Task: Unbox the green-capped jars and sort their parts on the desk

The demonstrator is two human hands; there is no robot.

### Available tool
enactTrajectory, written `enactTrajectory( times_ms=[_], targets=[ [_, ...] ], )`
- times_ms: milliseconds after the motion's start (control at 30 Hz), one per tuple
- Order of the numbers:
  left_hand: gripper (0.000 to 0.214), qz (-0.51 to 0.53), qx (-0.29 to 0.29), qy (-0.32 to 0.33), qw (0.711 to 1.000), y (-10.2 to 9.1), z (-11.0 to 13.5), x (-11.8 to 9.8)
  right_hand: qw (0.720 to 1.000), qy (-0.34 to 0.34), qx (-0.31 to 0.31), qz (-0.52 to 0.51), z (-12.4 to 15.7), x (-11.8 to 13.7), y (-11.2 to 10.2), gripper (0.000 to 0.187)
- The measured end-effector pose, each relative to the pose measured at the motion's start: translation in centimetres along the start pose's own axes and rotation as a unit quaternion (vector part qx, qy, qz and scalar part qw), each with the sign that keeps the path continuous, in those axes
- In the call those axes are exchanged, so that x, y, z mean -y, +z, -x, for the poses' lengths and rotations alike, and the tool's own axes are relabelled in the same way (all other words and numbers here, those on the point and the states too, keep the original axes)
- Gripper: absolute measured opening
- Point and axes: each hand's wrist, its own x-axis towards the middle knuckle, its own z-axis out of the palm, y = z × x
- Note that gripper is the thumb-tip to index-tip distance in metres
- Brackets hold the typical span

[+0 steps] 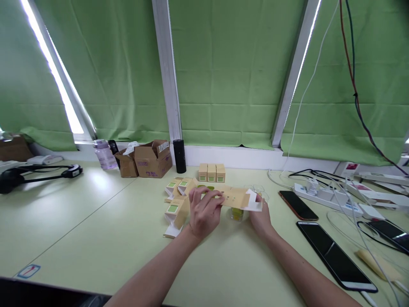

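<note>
A tan cardboard box (235,196) with white inner flaps is held up between both hands, just above the table. My left hand (204,211) grips its left end, fingers bent over the top. My right hand (260,217) closes on the right end by the white flap, its fingers partly hidden. Under the box, a small clear container (237,214) with yellow-green contents rests on the table. Left of my left hand lie several opened tan boxes (177,213) with green-framed windows. Behind them, three closed small boxes (211,173) stand in a row.
At the back stand a brown carton (153,160), a black cylinder (179,156) and a purple bottle (105,154). Headphones (38,174) lie far left. To the right are a phone (335,256), another phone (298,205), a power strip (326,198) and tangled cables.
</note>
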Motion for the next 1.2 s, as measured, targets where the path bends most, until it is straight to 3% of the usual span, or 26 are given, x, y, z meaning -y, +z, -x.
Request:
enactTrajectory(
  times_ms=[100, 167, 233, 300, 367, 433, 500, 633, 733, 900, 1033, 1200],
  targets=[
    [0.007, 0.053, 0.000, -0.109, 0.993, 0.2, -0.7, 0.4, 0.999, 0.000, -0.005, 0.038, -0.2, 0.0, -0.2, 0.031],
    [0.005, 0.086, 0.009, -0.227, 0.970, 0.0, -1.5, 1.0, 0.999, 0.003, 0.000, 0.039, -0.3, 0.0, -0.2, 0.032],
    [0.015, 0.109, 0.058, -0.368, 0.922, -0.3, -2.5, 1.9, 0.999, 0.007, 0.001, 0.037, -0.4, -0.1, -0.3, 0.031],
    [0.025, 0.160, 0.121, -0.479, 0.855, -1.1, -3.5, 3.0, 0.999, 0.012, 0.000, 0.039, -0.5, -0.1, -0.3, 0.031],
    [0.033, 0.210, 0.115, -0.547, 0.802, -2.1, -4.1, 4.2, 0.999, 0.015, 0.000, 0.042, -0.5, -0.1, -0.3, 0.031],
    [0.040, 0.246, 0.139, -0.568, 0.773, -3.6, -4.4, 5.5, 0.999, 0.015, -0.002, 0.044, -0.5, -0.1, -0.3, 0.032],
    [0.042, 0.245, 0.146, -0.577, 0.765, -5.3, -4.5, 7.0, 0.999, 0.012, 0.001, 0.047, -0.5, -0.1, -0.3, 0.033],
    [0.043, 0.216, 0.139, -0.582, 0.771, -9.2, -4.1, 10.4, 0.999, 0.010, 0.005, 0.053, -0.5, -0.3, -0.3, 0.033],
    [0.043, 0.144, 0.168, -0.574, 0.789, -12.3, -3.5, 13.0, 0.999, 0.011, 0.007, 0.050, -0.4, -0.4, -0.3, 0.032],
    [0.050, 0.029, 0.192, -0.609, 0.769, -16.8, -2.0, 15.6, 0.999, 0.009, 0.005, 0.052, -0.4, -0.4, -0.2, 0.033],
    [0.053, -0.048, 0.222, -0.617, 0.754, -18.7, -0.8, 15.7, 0.998, 0.005, 0.011, 0.066, -0.3, -0.3, -0.2, 0.033],
    [0.053, -0.028, 0.295, -0.612, 0.733, -18.7, 1.1, 15.4, 0.997, 0.007, 0.020, 0.079, -0.1, -0.4, -0.2, 0.033]
  ],
)
